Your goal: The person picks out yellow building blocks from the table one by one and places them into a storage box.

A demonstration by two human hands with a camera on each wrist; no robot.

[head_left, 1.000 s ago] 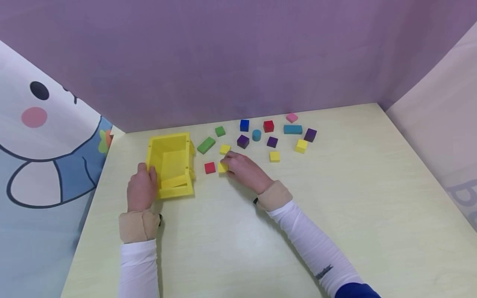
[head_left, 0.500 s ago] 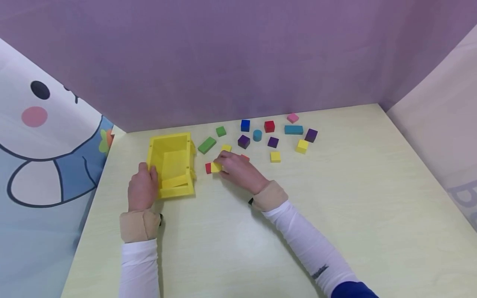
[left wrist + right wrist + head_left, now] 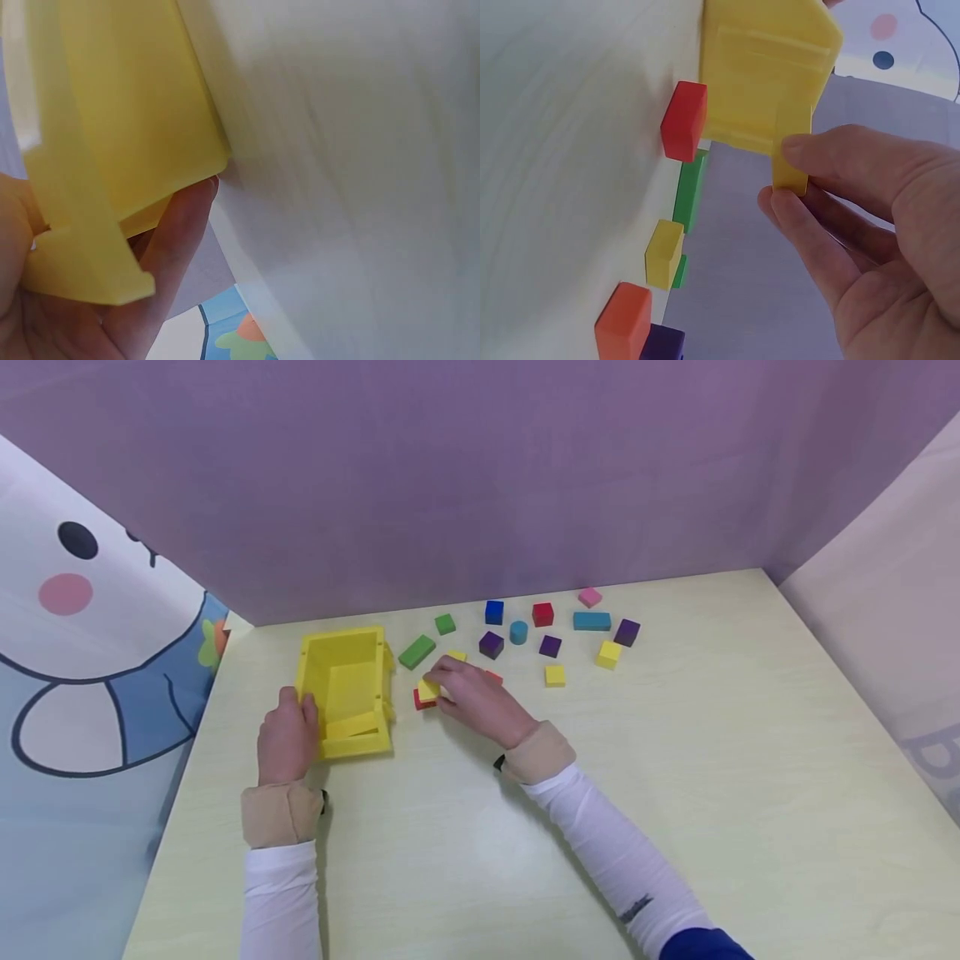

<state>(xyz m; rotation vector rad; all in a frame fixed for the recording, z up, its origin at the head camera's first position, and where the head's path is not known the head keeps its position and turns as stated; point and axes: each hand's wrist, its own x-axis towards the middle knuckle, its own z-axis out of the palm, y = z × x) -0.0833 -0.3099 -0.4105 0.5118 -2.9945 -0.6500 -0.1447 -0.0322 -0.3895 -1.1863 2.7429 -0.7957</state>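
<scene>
At the left of the head view, the left hand (image 3: 287, 739) has its fingers curled round the left wall of an open yellow plastic bin (image 3: 351, 689), which sits near the back left corner of the pale wood-grain table (image 3: 750, 777). Near the centre of the frame, the right hand (image 3: 483, 702) pinches a small yellow block (image 3: 791, 120), thumb and fingertips parted only by the block itself. The right wrist view shows it raised off the tabletop, apart from a small red block (image 3: 682, 124). A narrow strip of tabletop separates that red block from the bin's right wall; a long green block (image 3: 417, 652) lies just beside the bin's upper right. Further loose blocks spread across the upper middle, a pink block (image 3: 590, 597) close to the back edge, where purple cloth (image 3: 480, 485) rises. Broad open tabletop runs between the forearms, lower middle, and out to the slanting right edge.
</scene>
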